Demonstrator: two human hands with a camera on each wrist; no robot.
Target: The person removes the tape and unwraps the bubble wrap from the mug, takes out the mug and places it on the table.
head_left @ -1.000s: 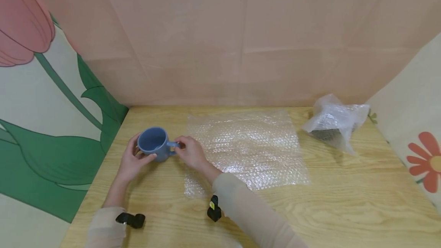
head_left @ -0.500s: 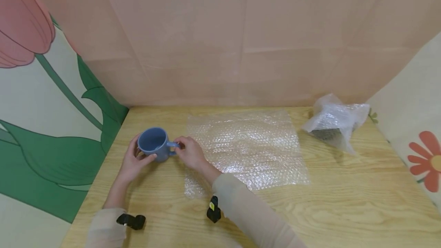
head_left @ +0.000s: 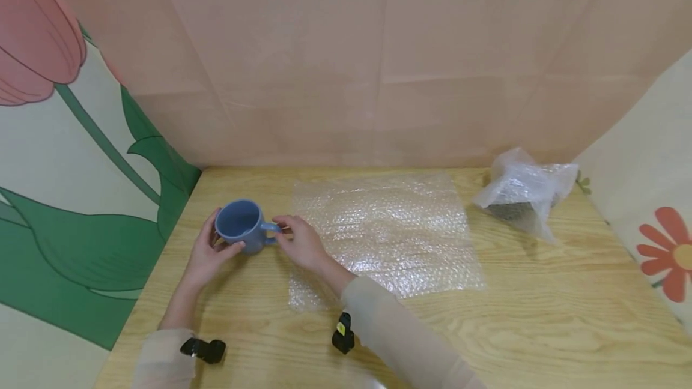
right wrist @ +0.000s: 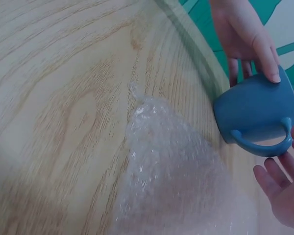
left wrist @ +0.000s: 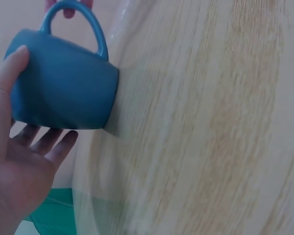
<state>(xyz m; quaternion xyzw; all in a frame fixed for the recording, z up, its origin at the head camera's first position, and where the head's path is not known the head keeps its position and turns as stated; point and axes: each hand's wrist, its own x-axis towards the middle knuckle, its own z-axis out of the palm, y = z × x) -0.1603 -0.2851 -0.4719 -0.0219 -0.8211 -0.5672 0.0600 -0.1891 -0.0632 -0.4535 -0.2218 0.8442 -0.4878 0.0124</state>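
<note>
A blue mug [head_left: 250, 239] stands upright toward the left side of the table, its handle pointing right. My left hand [head_left: 208, 257] grips the body from the left, thumb on the near side and fingers around the far side, as the mug [left wrist: 63, 83] also shows in the left wrist view. At the handle [head_left: 272, 228], my right hand [head_left: 304, 245] has its fingertips right beside the loop. In the right wrist view the fingers of that right hand [right wrist: 286, 191] are spread and relaxed under the handle [right wrist: 264, 148], not wrapped around it.
A flat sheet of bubble wrap [head_left: 384, 233] lies right of the mug, partly under my right forearm. At the back right sits a bubble-wrapped bundle [head_left: 527, 191] with something dark inside. Pink cloth [head_left: 346, 77] hangs behind the wooden table [head_left: 540, 317].
My right hand has loosened its fingers at the handle and shifted slightly right and nearer. The left hand and the mug stay in place.
</note>
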